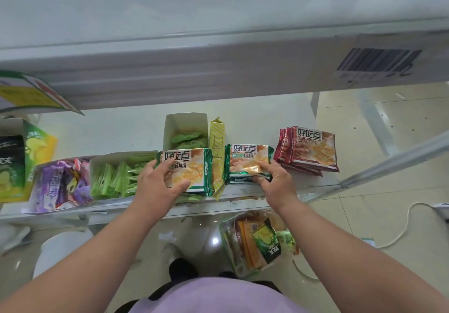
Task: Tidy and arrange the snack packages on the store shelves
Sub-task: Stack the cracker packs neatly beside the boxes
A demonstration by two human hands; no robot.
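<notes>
Upper shelf (170, 64): a pale shelf edge runs across the top of the view, with a barcode label (377, 61) at its right end.
Lower shelf (243, 123): a white shelf at about waist height, holding all the snack packages.
Purple bag (60, 181): lies at the shelf's front left, beside an open carton of green sachets (116, 176).
White carton (185, 130): open, behind the middle packs, with green packets inside; a yellow striped box (217, 152) stands tilted just to its right.
Red packs (308, 149): a stack at the shelf's right end, apart from both hands.
Left green pack (192, 169): green-edged biscuit packs stacked at the shelf front, centre.
Right green pack (247, 162): a matching stack just right of the yellow box.
Left hand (158, 186): thumb and fingers curled round the left green pack, gripping its near left corner.
Right hand (274, 179): fingers pinching the right green pack at its front right corner.
Floor bag (260, 242): a clear bag of mixed snacks below the shelf.
</notes>
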